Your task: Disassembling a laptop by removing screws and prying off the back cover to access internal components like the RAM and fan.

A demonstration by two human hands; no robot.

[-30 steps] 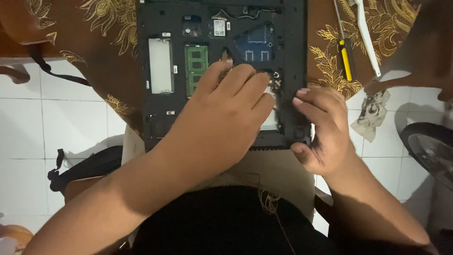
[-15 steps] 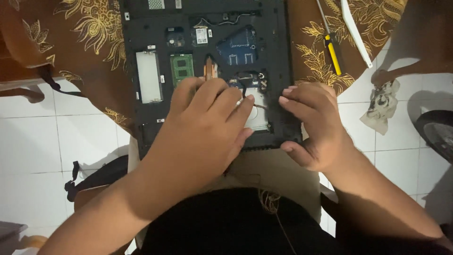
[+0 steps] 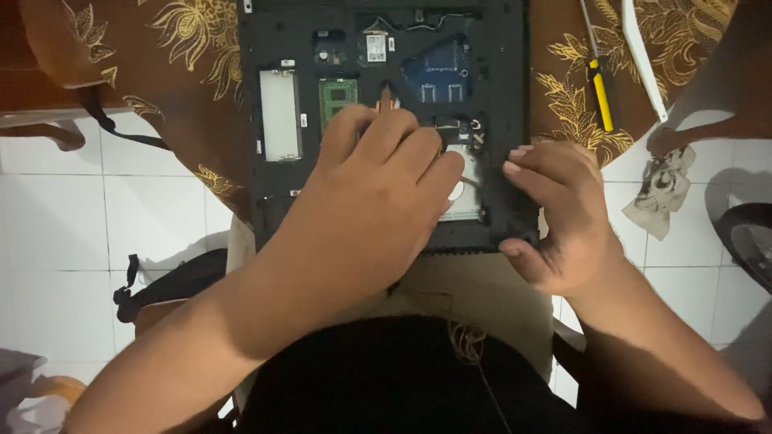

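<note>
On the lap, half resting on a brown gold-patterned cloth (image 3: pixel 185 72), sits an opened laptop (image 3: pixel 386 120) with its bottom cover off, so the green memory stick (image 3: pixel 338 98) and a blue board (image 3: pixel 438 76) are exposed. From the head view, the left hand (image 3: pixel 378 193) lies flat over the middle of the chassis, fingers pressed together on the silver drive (image 3: pixel 466 189); can't tell if it's pinching anything underneath. The right hand (image 3: pixel 559 213) curls its grip round the laptop's right edge, thumb under the near corner. A yellow screwdriver (image 3: pixel 599 84) lies on the cloth, just beside the laptop. My take: keep that right hand bracing hard, press evenly, and don't snag the thin cable near the drive.
</note>
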